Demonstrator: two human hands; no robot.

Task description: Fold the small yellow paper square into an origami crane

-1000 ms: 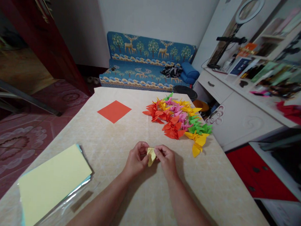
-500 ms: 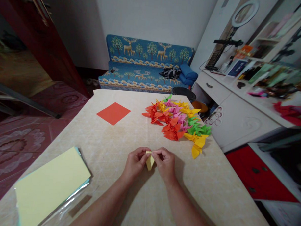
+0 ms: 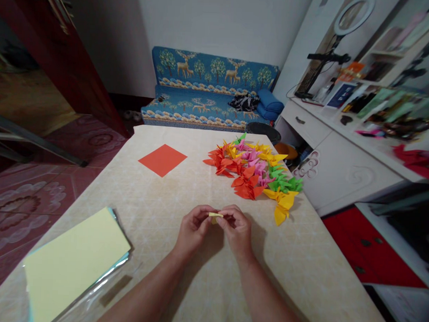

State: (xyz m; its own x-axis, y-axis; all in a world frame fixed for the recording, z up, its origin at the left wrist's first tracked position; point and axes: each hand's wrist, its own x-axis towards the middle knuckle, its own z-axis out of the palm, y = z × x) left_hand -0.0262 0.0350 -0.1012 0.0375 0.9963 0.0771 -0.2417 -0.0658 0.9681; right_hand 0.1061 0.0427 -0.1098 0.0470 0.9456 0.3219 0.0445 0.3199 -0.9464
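Note:
A small piece of folded yellow paper (image 3: 216,215) is pinched between my two hands, just above the front half of the table. My left hand (image 3: 194,226) grips its left end between thumb and fingers. On the other end, the thumb and fingers of my right hand (image 3: 237,228) are closed. Its upper edge shows as a narrow strip, and much of the paper is hidden by my fingers. Beyond my right hand lies a cluster of folded paper cranes (image 3: 249,167) in red, orange, pink, green and yellow.
A red paper square (image 3: 163,160) lies flat at the back left of the cloth-covered table (image 3: 156,210). At the front left rests a stack of pale yellow and blue-green sheets (image 3: 77,259) on clear plastic. A blue patterned sofa (image 3: 202,104) stands behind; a white dresser (image 3: 348,161) is at right.
The folded yellow paper has tipped, so its broad face, which hung below my fingers, now shows mostly as a thin edge. Both hands have closed in around it slightly.

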